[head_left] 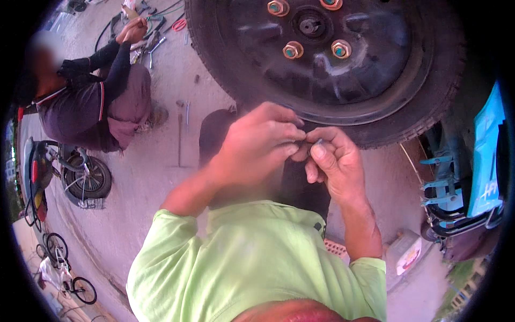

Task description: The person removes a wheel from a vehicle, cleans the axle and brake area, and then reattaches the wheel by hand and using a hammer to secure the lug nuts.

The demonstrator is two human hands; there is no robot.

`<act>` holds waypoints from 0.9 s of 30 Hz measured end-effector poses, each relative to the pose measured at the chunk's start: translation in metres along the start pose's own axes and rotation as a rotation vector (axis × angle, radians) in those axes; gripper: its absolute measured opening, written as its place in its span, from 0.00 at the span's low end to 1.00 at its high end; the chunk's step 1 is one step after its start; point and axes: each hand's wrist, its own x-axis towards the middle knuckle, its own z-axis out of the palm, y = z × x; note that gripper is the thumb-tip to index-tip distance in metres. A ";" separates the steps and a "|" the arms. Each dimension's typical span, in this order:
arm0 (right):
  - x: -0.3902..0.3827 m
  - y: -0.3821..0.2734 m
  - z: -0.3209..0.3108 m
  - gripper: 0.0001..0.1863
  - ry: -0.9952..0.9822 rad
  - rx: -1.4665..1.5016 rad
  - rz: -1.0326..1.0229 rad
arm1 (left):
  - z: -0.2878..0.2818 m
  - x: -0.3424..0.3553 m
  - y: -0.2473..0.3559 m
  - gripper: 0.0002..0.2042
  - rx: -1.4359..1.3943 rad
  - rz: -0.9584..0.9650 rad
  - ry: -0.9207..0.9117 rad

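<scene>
Curled close, left hand point(257, 137) and right hand point(337, 162) meet, pinching what I can't tell; at twelve o'clock, scuffed black wheel point(373, 75), coppery nuts point(293, 50).

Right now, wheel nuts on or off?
On: four nuts show, seated on the wheel around its hub. How tight, cannot tell.
</scene>
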 end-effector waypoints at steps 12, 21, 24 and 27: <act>0.027 -0.027 0.023 0.14 0.083 0.105 -0.193 | 0.010 0.018 0.002 0.17 0.021 0.134 0.303; 0.025 -0.062 0.026 0.16 0.164 -0.065 -0.347 | -0.004 0.037 0.007 0.12 -0.041 0.142 0.356; 0.018 -0.075 0.000 0.15 0.248 -0.300 -0.605 | -0.006 0.043 0.007 0.09 -0.316 0.035 0.426; 0.007 -0.094 -0.009 0.13 0.461 -0.823 -0.912 | -0.010 0.048 0.000 0.08 -0.432 -0.032 0.462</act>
